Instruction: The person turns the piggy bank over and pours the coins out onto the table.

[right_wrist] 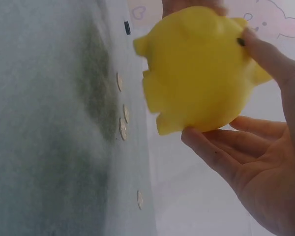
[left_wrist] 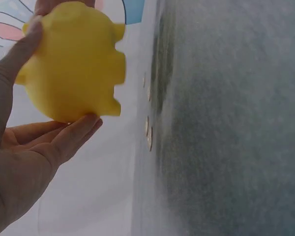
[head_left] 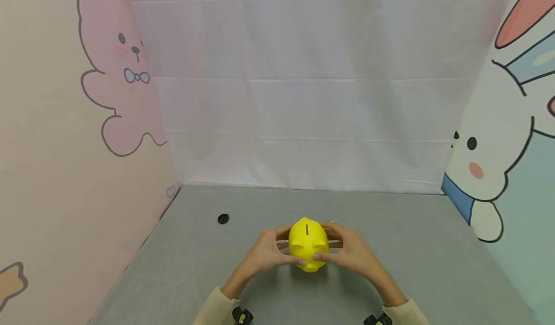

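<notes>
A yellow piggy bank (head_left: 309,243) with a coin slot on its back is held up between my two hands, its feet apart from the grey table in both wrist views. My left hand (head_left: 270,250) grips its left side, thumb at the near end and fingers beyond. My right hand (head_left: 353,251) grips the opposite side in the same way. Several coins lie on the table; a coin (left_wrist: 150,138) shows in the left wrist view and another coin (right_wrist: 123,129) in the right wrist view. The bank and hands mostly hide them from the head view.
A round black plug (head_left: 223,218) lies on the grey tabletop (head_left: 195,267), back and left of the hands. A white cloth (head_left: 303,98) hangs behind the table. Walls with cartoon animals stand at the left and right.
</notes>
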Motion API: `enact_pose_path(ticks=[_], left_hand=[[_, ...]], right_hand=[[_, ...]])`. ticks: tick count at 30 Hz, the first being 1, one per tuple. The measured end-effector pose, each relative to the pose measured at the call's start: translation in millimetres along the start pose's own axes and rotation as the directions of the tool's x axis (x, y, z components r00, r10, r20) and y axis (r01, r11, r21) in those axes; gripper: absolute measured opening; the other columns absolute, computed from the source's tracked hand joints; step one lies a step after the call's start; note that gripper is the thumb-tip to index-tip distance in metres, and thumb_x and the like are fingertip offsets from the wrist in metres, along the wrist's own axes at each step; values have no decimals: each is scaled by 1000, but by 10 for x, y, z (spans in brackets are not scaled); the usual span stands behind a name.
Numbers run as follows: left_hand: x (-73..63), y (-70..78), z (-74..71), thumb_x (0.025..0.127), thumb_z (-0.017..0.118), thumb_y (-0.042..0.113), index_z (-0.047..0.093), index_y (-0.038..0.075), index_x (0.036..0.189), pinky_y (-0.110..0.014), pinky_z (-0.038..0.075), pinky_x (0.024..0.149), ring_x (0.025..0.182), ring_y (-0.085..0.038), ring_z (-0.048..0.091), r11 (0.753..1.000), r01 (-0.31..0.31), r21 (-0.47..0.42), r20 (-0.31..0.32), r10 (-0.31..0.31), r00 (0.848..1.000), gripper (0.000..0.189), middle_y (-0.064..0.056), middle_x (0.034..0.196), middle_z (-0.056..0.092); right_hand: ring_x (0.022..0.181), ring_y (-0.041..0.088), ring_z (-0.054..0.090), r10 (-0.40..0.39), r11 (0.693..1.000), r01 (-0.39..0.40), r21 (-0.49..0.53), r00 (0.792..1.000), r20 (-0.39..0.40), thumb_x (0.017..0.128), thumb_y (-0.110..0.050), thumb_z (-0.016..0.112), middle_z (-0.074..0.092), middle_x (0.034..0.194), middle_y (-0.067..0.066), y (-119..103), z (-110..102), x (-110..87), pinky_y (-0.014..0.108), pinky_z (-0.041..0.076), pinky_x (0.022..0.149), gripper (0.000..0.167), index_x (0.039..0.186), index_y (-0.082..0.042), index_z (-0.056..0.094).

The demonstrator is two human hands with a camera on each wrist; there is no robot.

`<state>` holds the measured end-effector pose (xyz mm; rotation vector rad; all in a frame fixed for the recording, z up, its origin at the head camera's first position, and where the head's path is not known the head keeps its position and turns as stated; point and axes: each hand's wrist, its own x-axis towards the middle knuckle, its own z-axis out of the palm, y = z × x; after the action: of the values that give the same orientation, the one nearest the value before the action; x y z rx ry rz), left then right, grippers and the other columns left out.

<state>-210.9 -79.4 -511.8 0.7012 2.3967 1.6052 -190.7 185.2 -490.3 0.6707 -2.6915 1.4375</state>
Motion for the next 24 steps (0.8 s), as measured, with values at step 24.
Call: enact_pose_path(ticks=[24], left_hand=[[0,-17,17,69,100,20,48,-1,153,-35,59,104,135,-35,63,916,-305,260,-128,346,930,101,-19,151,59]], right_hand=[[132,44,63,-211,975,218,51,971,-109,76,-22,96,59,152,19,87,41,-18,41,65,93,90,152,-8,50]])
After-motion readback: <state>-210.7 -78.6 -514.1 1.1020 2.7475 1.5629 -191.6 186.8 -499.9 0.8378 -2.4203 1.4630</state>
